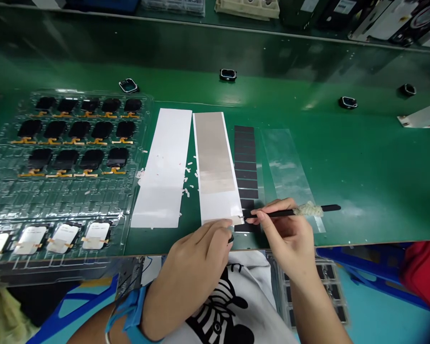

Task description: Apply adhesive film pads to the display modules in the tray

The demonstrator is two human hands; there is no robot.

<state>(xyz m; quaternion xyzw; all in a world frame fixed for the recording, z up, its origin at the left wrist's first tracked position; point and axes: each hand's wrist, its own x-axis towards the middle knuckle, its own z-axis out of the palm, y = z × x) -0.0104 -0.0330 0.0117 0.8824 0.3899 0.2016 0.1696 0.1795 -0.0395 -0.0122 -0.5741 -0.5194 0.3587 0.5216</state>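
Note:
My right hand (290,234) pinches a slim black pen-like tool (331,208) with a crumpled pale wrapping (308,209) partway along it. The tool's tip points left, at the lower end of a white sheet with a beige strip area (215,157). My left hand (200,253) bends its fingers beside that tip, over the sheet's lower edge. A small dark edge (231,239) shows by its curled fingers; the rest is hidden, so I cannot name it. Just right of the sheet lies a strip of dark rectangles (245,162), partly under the right hand.
A clear tray (82,191) of black screens with orange flex cables and white-backed units stands at left. Near it lie a white sheet (165,167) and pale scraps (187,191). A clear film (286,157) is at right. Several watch-like cases, one (228,74) central, sit behind.

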